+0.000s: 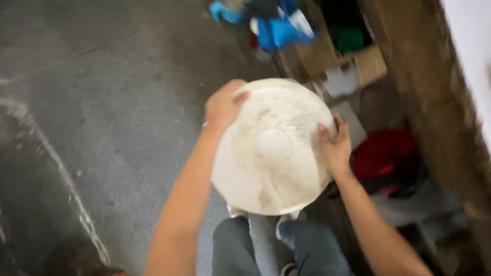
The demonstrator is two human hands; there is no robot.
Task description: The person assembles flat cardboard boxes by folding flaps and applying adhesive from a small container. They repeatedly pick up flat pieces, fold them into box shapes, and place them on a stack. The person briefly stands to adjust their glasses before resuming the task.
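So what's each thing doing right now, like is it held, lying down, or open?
White round fan: held up off the floor, dusty, blurred.
Left hand: gripping the fan's upper left rim.
Right hand: gripping the fan's right rim.
Cardboard box: open, on the floor.
Red cloth: lying crumpled by the wall.

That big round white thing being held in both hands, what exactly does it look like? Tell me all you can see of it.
The round white disc looks like a fan's front guard: a dusty, off-white circle with a raised round hub at its centre and faint ribs spreading outward, blurred by motion. It seems to be plastic or painted wire; the blur hides which. It is held face up above the person's knees, over the grey concrete floor. The left hand grips its upper left rim and the right hand clasps its right rim.
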